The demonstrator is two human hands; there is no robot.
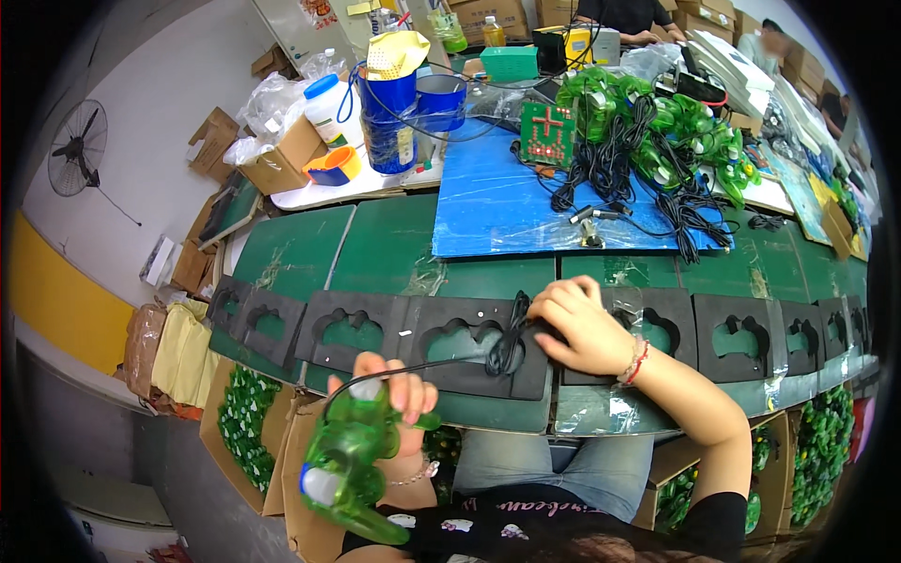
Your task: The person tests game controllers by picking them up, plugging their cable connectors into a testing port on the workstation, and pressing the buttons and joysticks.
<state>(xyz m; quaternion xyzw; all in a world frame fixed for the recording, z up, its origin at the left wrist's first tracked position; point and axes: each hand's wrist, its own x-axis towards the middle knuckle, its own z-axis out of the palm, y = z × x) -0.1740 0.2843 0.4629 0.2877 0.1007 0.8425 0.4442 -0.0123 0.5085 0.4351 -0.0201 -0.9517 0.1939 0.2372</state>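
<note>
1. Left hand (404,394): fingers bent over the upper edge of a green translucent housing (349,450), gripping it; thumb hidden from where I stand.
2. Position of housing: near left, held up on the near side of the bench edge, tilted, rounded lobes toward the person. A blue-and-white part shows on its left side.
3. Black cable (441,364): runs from the housing's top, arches rightward across a black foam block (436,312) and reaches a coiled bundle (507,349) over the block's right part.
4. Right hand (584,327): fingers curled, touching the coil's right side. Cannot tell whether they pinch it; the undersides are hidden.
5. Handling, housing (judged): probably light, hollow, stiff plastic; smooth, so likely slippery; thin walls might crack if dropped. Best hold: around a rounded lobe, clear of the cable exit.
6. Handling, cable (judged): soft and springy, inclined to uncoil or snag. Best hold: round the coil's middle, with slack left so that the joint at the housing takes no pull.
7. Surroundings: more foam blocks with cut-outs lie in a row left and right along the green bench (394,235). Far side, right of centre: a blue board (483,202) bearing a heap of cables and green housings.
</note>
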